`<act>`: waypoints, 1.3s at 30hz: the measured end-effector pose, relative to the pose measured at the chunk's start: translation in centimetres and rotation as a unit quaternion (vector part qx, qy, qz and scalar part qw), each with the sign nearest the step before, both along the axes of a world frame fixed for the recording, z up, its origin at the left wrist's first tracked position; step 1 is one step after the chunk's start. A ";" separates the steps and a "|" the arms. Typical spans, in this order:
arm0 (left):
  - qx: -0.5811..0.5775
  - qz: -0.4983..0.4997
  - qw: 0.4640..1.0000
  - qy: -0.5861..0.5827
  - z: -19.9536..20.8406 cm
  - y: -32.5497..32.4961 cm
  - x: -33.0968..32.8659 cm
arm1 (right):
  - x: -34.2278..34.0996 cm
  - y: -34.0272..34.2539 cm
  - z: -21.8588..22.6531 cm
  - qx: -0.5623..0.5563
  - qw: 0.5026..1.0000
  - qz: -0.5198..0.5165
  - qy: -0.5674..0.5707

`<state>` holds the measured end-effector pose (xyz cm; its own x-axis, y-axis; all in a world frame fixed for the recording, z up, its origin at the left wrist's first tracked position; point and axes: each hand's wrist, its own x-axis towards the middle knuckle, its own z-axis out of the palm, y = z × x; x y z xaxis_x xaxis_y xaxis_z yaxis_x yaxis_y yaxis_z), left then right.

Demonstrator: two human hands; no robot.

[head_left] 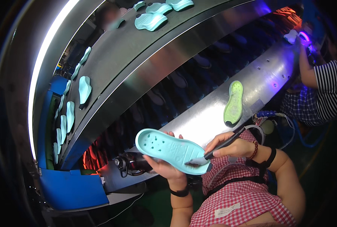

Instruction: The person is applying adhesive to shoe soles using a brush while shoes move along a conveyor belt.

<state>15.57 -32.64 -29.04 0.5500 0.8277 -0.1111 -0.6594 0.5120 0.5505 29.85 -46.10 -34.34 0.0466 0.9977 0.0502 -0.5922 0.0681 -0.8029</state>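
Note:
My left hand [164, 168] grips a turquoise shoe sole [166, 146] from beneath, thumb along its near edge and fingertips showing over the far edge. The sole is held up, its face with small holes towards me and a black patch at its right end. In my right hand [232, 147] is a brush [226, 142] with a thick black handle. The brush's bristles touch the sole's face near the right end. Beyond my right hand, a yellow-green sole [234, 103] with a black end lies on the metal ledge [198, 117].
A dark conveyor belt [119, 56] curves across the back left, carrying several turquoise soles [85, 90]. Under it, more soles sit in a dark space with an orange glow. At the right, another person [327, 83] works near violet light. Hoses [289, 130] hang beside the ledge.

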 end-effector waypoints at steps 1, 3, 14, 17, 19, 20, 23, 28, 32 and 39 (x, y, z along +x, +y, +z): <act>0.069 -0.037 0.997 0.010 -0.5 -0.9 -0.1 | -0.5 -0.1 0.2 -0.038 0.993 -0.009 0.110; 0.085 -0.093 0.992 -0.008 -1.9 -3.0 0.2 | -1.7 0.1 0.7 -0.040 0.986 -0.036 0.155; -0.010 -0.124 0.991 -0.052 -2.9 -2.3 0.2 | -1.2 -0.7 1.6 0.083 0.954 -0.122 -0.262; -0.025 -0.140 0.984 -0.105 -3.1 -2.0 -0.2 | -0.7 -0.5 2.3 0.096 0.971 -0.029 -0.217; -0.009 -0.152 0.982 -0.108 -3.0 -2.0 -0.5 | 0.2 -0.4 2.3 0.072 0.983 -0.034 -0.163; 0.019 -0.173 0.981 -0.085 -3.0 -1.7 -0.6 | 0.6 -0.2 2.4 0.087 0.961 -0.112 -0.236; 0.038 -0.188 0.980 -0.050 -3.3 -1.2 -0.5 | 1.4 0.0 2.9 0.147 0.929 -0.047 -0.337; 0.055 -0.175 0.982 0.037 -2.3 -0.8 0.0 | 1.4 0.2 2.8 0.187 0.915 -0.091 -0.347; -0.039 -0.207 0.977 -0.005 -2.4 0.0 -0.4 | 0.5 -0.8 3.1 0.269 0.900 0.015 -0.342; -0.071 -0.374 0.899 0.216 -1.8 0.1 -0.1 | 3.8 0.0 2.7 0.232 0.891 0.119 -0.371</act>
<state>15.52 -32.50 -30.87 0.8275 0.2057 -0.5225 0.1572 0.8084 0.5672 33.62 -46.07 -31.63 -0.3811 0.8383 0.3898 0.0477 0.4389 -0.8973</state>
